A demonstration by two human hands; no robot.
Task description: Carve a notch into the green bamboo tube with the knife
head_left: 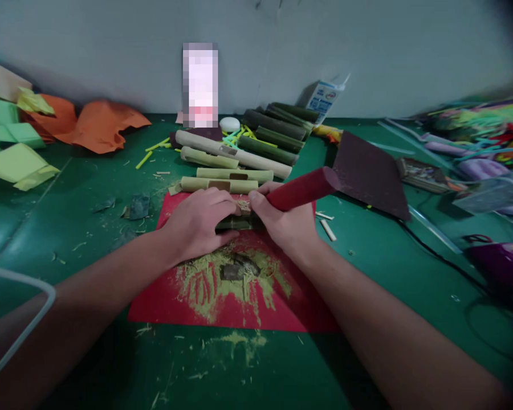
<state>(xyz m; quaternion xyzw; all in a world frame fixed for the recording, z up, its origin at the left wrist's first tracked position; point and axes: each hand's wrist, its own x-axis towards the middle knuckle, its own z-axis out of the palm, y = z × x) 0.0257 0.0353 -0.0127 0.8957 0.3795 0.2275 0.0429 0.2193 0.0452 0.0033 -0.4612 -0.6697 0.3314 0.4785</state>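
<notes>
My left hand is closed over the left part of a short green bamboo tube, thumb on the near side and fingers on the far side. My right hand grips a tool with a thick red handle, which slants up to the right. The tool's working end is hidden by the fingers, at the tube's upper side. Pale shavings gather between the hands. Beneath lies a red sheet, strewn with sawdust and dark bamboo chips.
Beyond the sheet lie several notched pale bamboo tubes and dark green ones. A blurred lit screen leans on the wall. Orange paper is at left; a dark brown board and black cord lie right.
</notes>
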